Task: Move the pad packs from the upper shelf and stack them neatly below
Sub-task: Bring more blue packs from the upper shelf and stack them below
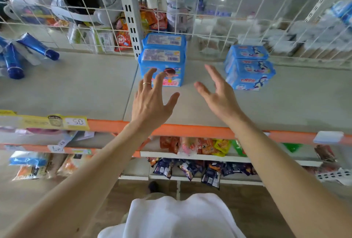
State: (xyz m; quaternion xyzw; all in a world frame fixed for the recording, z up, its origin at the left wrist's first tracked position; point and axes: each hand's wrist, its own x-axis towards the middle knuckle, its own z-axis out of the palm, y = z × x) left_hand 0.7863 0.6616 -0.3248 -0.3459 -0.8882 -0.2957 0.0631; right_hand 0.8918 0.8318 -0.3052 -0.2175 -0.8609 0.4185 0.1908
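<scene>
Grey shelf backed by wire mesh. Left hand and right hand hover with fingers spread, grasping nothing. One pad-pack stack stands just beyond the left fingertips; another stack lies right of the right hand.

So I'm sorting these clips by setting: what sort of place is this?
Most likely a small shop: white metal shelving with an orange edge strip, a yellow price label on it, blue plastic pad packs and rows of snack packets below.

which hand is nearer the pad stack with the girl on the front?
Left. The left hand has open fingertips right at the front of the girl-print pad stack; the right hand is open beside it, apart, toward the other blue stack.
</scene>
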